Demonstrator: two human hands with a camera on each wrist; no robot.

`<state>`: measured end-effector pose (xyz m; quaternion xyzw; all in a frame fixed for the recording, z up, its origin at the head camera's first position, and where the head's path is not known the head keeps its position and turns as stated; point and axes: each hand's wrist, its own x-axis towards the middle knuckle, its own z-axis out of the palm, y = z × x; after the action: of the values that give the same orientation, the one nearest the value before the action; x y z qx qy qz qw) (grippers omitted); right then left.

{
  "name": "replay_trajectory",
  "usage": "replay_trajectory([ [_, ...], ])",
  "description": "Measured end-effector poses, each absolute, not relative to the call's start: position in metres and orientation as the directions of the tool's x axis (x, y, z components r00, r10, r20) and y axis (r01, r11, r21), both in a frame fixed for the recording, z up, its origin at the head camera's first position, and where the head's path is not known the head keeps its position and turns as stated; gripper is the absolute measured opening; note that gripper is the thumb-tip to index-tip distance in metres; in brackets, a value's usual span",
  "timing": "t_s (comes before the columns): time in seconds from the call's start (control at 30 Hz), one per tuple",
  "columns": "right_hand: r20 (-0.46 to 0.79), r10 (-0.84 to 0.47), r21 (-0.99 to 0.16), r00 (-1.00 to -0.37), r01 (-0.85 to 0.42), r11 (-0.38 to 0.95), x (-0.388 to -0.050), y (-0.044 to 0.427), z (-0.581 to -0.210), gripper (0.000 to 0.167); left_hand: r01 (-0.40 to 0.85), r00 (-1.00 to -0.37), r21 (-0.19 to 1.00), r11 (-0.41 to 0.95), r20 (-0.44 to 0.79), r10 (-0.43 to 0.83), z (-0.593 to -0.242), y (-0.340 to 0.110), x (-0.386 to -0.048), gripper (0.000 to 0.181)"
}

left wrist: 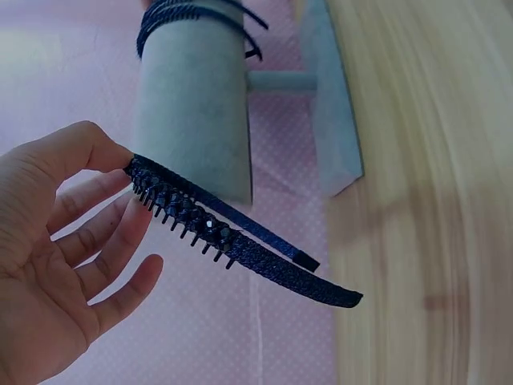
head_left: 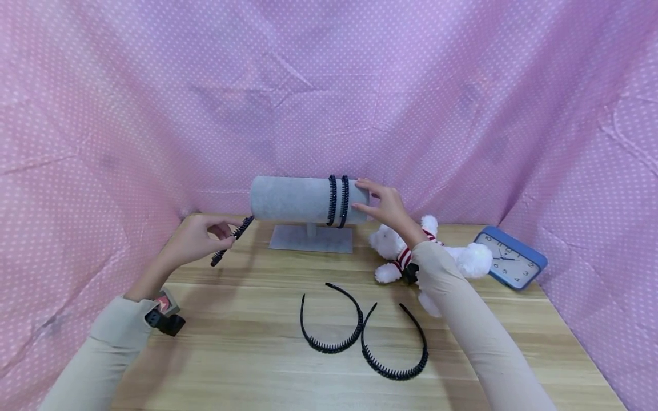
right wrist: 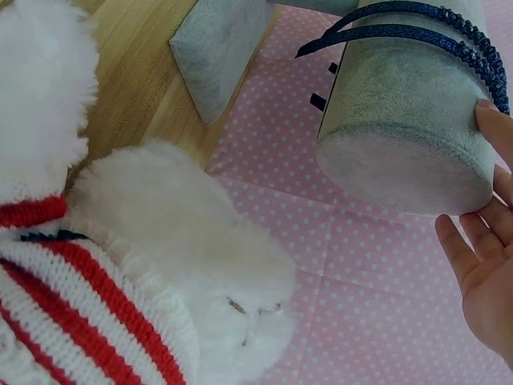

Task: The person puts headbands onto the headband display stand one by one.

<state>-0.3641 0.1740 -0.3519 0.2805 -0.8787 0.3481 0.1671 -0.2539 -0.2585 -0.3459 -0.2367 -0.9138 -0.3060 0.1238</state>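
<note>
A grey padded roll (head_left: 290, 197) on a flat-based stand carries two dark toothed headbands (head_left: 332, 200) near its right end. My left hand (head_left: 197, 240) pinches another dark headband (head_left: 221, 251) just left of the roll; in the left wrist view the headband (left wrist: 264, 261) hangs from thumb and fingertips, its two ends pointing away from the hand (left wrist: 72, 241). At the roll's right end my right hand (head_left: 385, 205) rests with fingers spread. The right wrist view has its thumb on the grey roll (right wrist: 401, 96) beside the headbands, the hand's (right wrist: 489, 265) other fingers at the end face.
Two headbands (head_left: 334, 348) (head_left: 396, 374) lie on the wooden table (head_left: 247, 354) in front. A white plush toy (head_left: 388, 242) in a red-striped knit lies under the right forearm, with a blue clock (head_left: 514, 260) beyond it. A small box (head_left: 167, 302) sits by the left wrist.
</note>
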Motion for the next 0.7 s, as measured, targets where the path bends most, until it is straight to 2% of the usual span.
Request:
replay_trajectory([
  [0.23, 0.486, -0.377, -0.536, -0.789, -0.61, 0.584, -0.364, 0.174, -0.35, 0.053, 0.482, -0.874, 0.606, 0.633, 0.386, 0.295, -0.34, -0.266, -0.262, 0.027],
  [0.5, 0.502, -0.372, -0.551, -0.781, -0.62, 0.558, -0.362, 0.174, -0.35, 0.054, 0.438, -0.896, 0.675, 0.594, 0.381, 0.228, -0.335, -0.271, -0.266, 0.032],
  [0.7, 0.489, -0.368, -0.556, -0.791, -0.608, 0.567, -0.362, 0.174, -0.35, 0.054, 0.447, -0.885, 0.694, 0.565, 0.434, 0.167, -0.335, -0.268, -0.273, 0.035],
])
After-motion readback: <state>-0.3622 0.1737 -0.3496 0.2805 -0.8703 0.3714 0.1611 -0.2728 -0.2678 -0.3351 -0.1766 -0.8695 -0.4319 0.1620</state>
